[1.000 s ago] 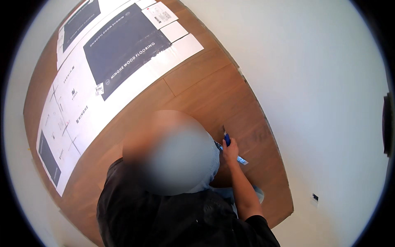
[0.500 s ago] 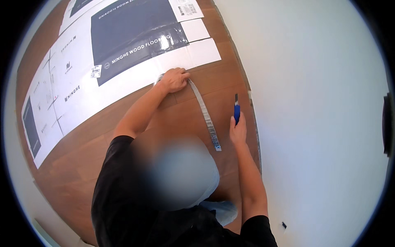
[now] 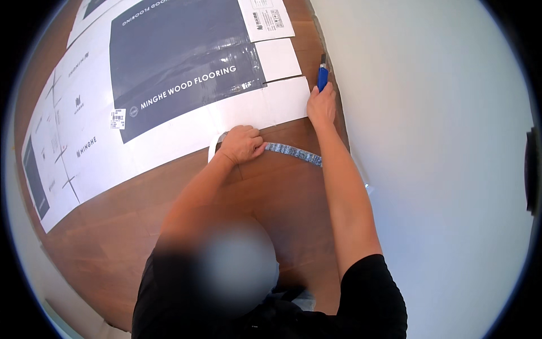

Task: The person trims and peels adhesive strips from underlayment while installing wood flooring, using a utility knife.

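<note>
My left hand [image 3: 243, 144] is closed around a roll of tape [image 3: 213, 148], whose pale curved edge shows to the left of the fingers. From the hand a shiny, silvery tape strip [image 3: 293, 152] runs right, and its far end passes behind my right forearm. My right hand [image 3: 322, 105] grips a blue utility knife [image 3: 323, 78], its blade end pointing away from me beside the wall. Just beyond my left hand lies the near edge of a flattened white cardboard sheet [image 3: 192, 138] with a large dark panel.
Brown wood flooring [image 3: 271, 192] lies under the cardboard and my arms. A pale wall [image 3: 440, 141] rises along the right, close to my right hand. Another white cardboard piece [image 3: 84, 25] lies at the far left. A dark object [image 3: 530, 169] sits at the right rim.
My right hand has moved far forward along the wall with the knife. The tape strip has swung from pointing toward me to pointing right. My left hand keeps its grip, slightly lower in view.
</note>
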`<state>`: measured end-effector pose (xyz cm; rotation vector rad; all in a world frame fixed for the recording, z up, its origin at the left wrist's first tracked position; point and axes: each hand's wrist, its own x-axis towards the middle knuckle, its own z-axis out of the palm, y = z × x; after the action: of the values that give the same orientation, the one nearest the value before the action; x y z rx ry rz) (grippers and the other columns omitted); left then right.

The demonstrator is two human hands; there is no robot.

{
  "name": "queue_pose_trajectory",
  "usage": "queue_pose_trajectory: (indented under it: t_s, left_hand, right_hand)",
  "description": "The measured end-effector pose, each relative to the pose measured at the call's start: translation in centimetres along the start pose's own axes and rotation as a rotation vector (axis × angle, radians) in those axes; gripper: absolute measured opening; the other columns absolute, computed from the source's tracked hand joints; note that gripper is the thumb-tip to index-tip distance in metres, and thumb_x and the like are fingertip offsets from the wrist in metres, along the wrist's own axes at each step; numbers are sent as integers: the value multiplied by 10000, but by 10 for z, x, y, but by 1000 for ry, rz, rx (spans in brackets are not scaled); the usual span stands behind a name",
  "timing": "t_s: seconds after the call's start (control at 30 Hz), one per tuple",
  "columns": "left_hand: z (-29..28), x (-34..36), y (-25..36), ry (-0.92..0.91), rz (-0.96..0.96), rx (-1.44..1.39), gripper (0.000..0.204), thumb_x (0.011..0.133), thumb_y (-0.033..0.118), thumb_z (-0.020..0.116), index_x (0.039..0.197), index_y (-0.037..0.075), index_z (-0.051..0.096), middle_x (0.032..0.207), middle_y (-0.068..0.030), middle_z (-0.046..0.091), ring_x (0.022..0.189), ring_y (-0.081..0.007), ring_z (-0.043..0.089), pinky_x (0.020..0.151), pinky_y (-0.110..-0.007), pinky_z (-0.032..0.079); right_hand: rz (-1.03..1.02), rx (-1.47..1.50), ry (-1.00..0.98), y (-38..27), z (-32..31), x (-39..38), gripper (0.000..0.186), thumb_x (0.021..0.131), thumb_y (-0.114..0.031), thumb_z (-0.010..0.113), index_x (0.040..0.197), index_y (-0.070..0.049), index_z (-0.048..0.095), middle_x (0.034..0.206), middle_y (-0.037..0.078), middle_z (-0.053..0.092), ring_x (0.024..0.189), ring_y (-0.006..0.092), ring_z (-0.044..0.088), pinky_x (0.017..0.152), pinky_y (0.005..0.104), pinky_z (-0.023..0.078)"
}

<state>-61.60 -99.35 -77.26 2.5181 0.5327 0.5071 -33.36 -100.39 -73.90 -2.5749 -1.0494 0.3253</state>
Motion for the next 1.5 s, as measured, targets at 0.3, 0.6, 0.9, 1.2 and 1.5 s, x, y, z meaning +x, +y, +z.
queue_pose_trajectory:
  t_s: [0.3, 0.6, 0.9, 1.2, 1.5]
  left_hand:
    - [0, 1, 2, 32, -12, 0, 351, 864, 289, 739, 604, 142, 555, 707, -33, 524, 701, -245, 580, 639, -390, 481]
    - [0, 2, 7, -19, -27, 67, 319, 878, 304, 723, 624, 152, 607, 726, -14, 554, 735, -216, 600, 671, -377, 502]
    - [1, 3, 7, 28, -6, 46, 350, 865, 252, 744, 608, 133, 539, 705, -38, 527, 689, -237, 576, 638, -388, 485]
    - [5, 3, 7, -2, -16, 87, 339, 889, 269, 723, 622, 137, 562, 719, -32, 553, 711, -236, 598, 659, -391, 504]
    - [12, 4, 8, 39, -10, 147, 336, 876, 250, 736, 622, 138, 546, 711, -37, 552, 691, -239, 594, 639, -387, 501]
  right_hand:
    - [86, -65, -20, -8, 5, 26, 454, 1058, -306, 512, 1342, 37, 424, 1259, 285, 532, 1060, 476, 655, 907, 551, 554]
    - [25, -60, -39, 1, 2, 22, 428, 1058, -299, 514, 1312, 36, 433, 1264, 282, 533, 1043, 475, 662, 893, 547, 565]
    - [97, -18, -56, 3, 1, 26, 416, 1058, -291, 516, 1289, 47, 445, 1274, 290, 540, 1083, 482, 659, 906, 548, 562]
    - [80, -3, -5, 29, -14, -12, 372, 1045, -267, 539, 1242, 41, 473, 1242, 290, 551, 1063, 469, 656, 898, 540, 563]
    - [85, 13, 24, 73, -25, -67, 415, 1041, -258, 548, 1313, 45, 464, 1257, 297, 549, 1071, 477, 641, 917, 530, 550]
